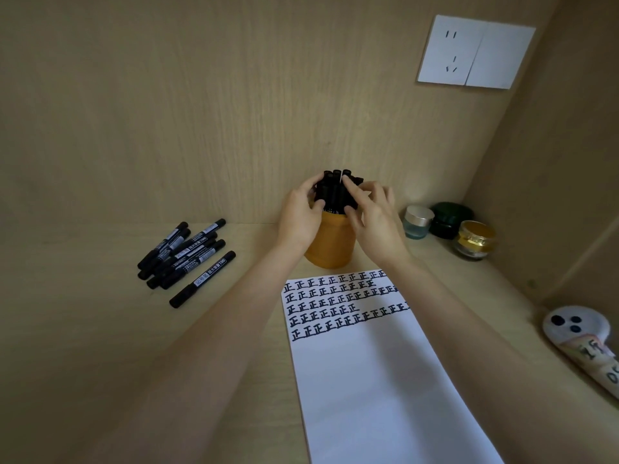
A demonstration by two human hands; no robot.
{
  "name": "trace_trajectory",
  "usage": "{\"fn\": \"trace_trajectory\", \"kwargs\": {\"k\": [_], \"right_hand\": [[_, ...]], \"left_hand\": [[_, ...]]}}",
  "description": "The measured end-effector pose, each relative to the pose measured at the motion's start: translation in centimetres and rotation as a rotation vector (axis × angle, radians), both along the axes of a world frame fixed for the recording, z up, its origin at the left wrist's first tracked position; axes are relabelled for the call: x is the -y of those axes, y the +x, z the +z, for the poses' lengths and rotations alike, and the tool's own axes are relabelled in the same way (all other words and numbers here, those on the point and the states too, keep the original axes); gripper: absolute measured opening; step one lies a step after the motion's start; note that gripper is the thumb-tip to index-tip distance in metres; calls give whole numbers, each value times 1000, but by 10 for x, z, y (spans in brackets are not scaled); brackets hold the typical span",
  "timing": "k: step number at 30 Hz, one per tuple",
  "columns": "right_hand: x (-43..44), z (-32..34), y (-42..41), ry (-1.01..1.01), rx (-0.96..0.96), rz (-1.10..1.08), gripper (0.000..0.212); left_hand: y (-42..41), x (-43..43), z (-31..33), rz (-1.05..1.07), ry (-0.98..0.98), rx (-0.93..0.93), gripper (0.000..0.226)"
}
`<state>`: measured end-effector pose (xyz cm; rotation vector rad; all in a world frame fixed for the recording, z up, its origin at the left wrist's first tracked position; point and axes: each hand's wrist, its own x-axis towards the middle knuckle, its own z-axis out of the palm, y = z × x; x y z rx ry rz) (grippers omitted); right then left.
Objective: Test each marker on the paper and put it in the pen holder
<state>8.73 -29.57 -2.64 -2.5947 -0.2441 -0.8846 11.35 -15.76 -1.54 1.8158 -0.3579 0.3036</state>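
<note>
Loose markers (187,259) lie heaped at left, untested I think. The left hand (301,217) curls round the standing markers (335,190) in the far pen holder (330,251); the right hand (380,221) presses them with rather straight fingers. Next, I judge: fetch a loose marker, uncap it, and try it on the near paper (375,380).

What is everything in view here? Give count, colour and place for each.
pen holder: one, orange, desk back centre
standing markers: a bunch, black, in the pen holder
loose markers: about seven, black, piled at left
paper: one, white with black characters, before the holder
jars: three, pale blue, dark green, gold, back right corner
socket plate: one, white, wall upper right
spotted object: one, white, right edge
left hand: grips the standing markers
right hand: touches them
</note>
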Motion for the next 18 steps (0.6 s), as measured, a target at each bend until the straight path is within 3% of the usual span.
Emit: {"fn": "trace_trajectory", "kwargs": {"k": [5, 9, 15, 18], "right_hand": [[-8, -4, -15, 67, 54, -14, 54], [-17, -14, -35, 138, 163, 47, 44], [-42, -38, -57, 233, -6, 250, 25], [-51, -42, -66, 341, -134, 314, 24]], "left_hand": [[-11, -15, -3, 68, 37, 10, 46], [-29, -38, -14, 147, 80, 22, 35], [-60, -96, -41, 276, 249, -17, 34], [-73, -124, -58, 361, 434, 11, 35]]}}
